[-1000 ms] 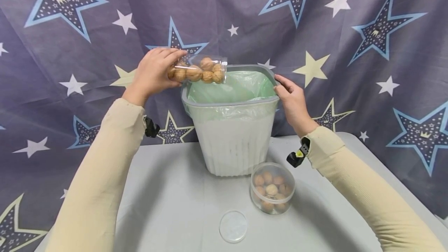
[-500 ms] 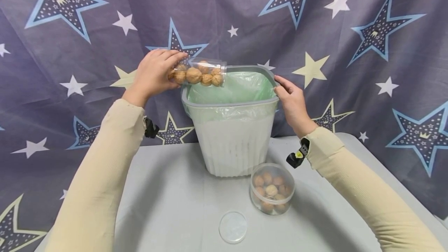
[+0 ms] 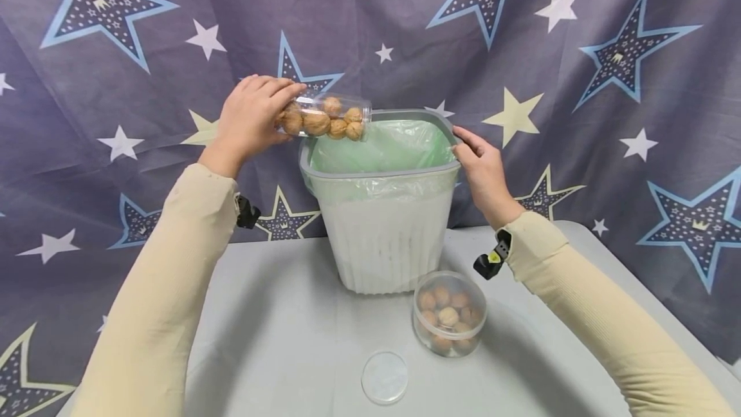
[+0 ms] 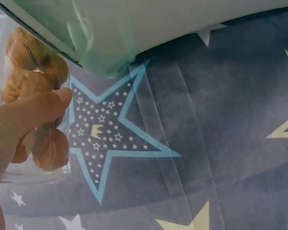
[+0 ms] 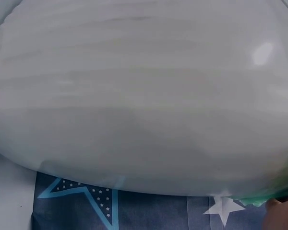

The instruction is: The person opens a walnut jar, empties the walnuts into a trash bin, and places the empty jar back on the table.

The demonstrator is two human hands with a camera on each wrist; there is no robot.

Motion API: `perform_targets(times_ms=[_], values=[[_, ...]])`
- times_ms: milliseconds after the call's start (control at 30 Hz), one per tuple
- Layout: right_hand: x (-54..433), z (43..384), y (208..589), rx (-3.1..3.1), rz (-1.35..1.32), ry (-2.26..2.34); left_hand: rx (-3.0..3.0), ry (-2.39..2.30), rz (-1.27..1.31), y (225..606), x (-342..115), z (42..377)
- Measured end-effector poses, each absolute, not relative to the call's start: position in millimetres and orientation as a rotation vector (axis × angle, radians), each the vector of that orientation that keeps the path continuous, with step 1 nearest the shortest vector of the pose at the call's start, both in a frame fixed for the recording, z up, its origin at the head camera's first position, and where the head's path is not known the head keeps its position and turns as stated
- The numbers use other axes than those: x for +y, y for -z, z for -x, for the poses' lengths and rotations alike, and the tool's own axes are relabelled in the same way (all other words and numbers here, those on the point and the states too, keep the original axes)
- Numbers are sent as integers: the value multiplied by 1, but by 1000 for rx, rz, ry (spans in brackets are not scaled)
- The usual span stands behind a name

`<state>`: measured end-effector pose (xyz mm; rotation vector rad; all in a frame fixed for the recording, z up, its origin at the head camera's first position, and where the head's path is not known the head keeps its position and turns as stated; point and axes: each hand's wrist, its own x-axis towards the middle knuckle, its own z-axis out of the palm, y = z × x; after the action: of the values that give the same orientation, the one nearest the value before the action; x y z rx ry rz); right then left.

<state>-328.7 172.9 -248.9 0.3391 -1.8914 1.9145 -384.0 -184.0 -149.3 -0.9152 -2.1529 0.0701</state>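
My left hand (image 3: 249, 118) grips the base end of a clear jar (image 3: 366, 113) that lies on its side in the air. Several walnuts (image 3: 316, 123) sit inside it, some close to its right end. That end is over the left part of a white bin (image 3: 388, 230) with a grey rim and a green plastic liner (image 3: 382, 147). In the left wrist view, my thumb (image 4: 43, 108) lies along the jar wall, with walnuts (image 4: 26, 86) behind it. On the bin's right side, my right hand (image 3: 485, 169) holds the rim between thumb and fingers; the fingertips are partly hidden.
A round translucent tub (image 3: 448, 347) with several walnuts stands in front of the bin on the grey table (image 3: 278, 340). Nearer to me lies a clear round disc (image 3: 384, 377), like a lid. A star-patterned curtain (image 3: 405, 31) hangs close behind the bin.
The jar has dipped slightly, then risen and shifted a little left with my left hand. Walnuts have shifted inside it. My right hand stays on the rim.
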Motion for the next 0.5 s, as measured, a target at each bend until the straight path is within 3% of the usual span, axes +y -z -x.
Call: perform_targets(times_ms=[500], values=[[173, 329, 249, -1898, -350, -1904, -2190, -33, 884, 150, -187, 385]])
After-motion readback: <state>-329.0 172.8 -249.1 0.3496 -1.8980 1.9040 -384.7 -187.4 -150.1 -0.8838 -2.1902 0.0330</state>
